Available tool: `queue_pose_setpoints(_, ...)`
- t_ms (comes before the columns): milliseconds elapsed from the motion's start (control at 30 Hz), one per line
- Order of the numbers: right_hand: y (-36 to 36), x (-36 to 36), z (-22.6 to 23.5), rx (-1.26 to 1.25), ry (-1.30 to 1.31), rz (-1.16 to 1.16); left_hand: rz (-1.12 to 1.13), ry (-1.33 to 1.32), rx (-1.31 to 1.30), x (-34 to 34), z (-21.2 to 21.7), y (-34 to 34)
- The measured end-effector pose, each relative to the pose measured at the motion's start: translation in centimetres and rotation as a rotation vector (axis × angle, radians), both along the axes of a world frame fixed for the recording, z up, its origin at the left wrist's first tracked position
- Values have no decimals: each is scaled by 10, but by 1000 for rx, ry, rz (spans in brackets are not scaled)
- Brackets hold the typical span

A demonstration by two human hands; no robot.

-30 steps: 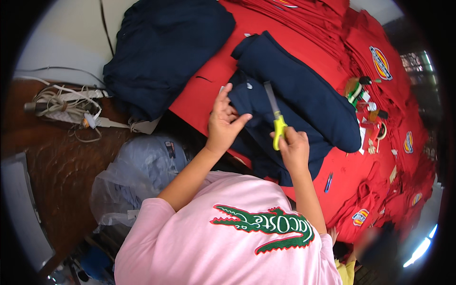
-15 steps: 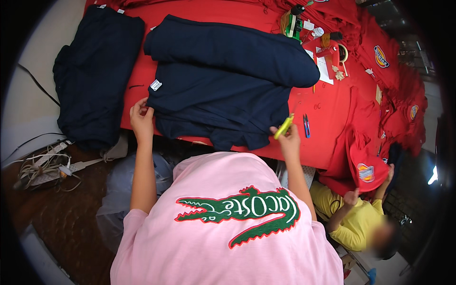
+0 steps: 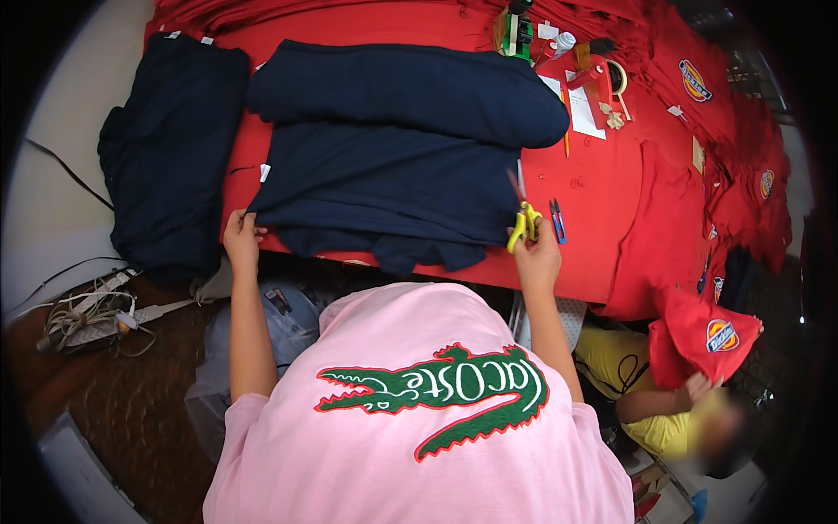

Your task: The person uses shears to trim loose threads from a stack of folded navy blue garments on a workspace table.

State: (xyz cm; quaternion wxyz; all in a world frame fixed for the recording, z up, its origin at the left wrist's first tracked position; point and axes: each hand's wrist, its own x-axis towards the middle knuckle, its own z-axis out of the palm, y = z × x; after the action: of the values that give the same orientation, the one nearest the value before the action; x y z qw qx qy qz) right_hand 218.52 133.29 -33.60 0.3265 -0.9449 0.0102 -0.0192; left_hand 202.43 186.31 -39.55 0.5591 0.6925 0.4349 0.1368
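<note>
Navy garment (image 3: 375, 188): scissors (image 3: 525, 213) so near, I'd fear a nick.
Left hand (image 3: 242, 237): fingers pinching its edge.
Right hand (image 3: 538, 253): fingers gripping them.

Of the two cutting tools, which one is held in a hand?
The yellow scissors, held in the right hand; the blue snips lie on the red table, in no hand.

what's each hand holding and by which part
The left hand pinches the navy cloth at its near left corner. The right hand holds the yellow-handled scissors by the handles; whether it also grips cloth is unclear.
</note>
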Motion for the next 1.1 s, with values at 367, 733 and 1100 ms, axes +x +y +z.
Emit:
queue_pose_setpoints(367,11,32,27,-232,181,478,-161,306,-323,30,64,30)
queue_pose_setpoints(733,-22,157,197,737,-536,-70,-326,-865,196,175,223,-54)
queue_pose_setpoints(1100,-65,-44,18,376,438,-207,-1042,-206,569,98,69,-246)
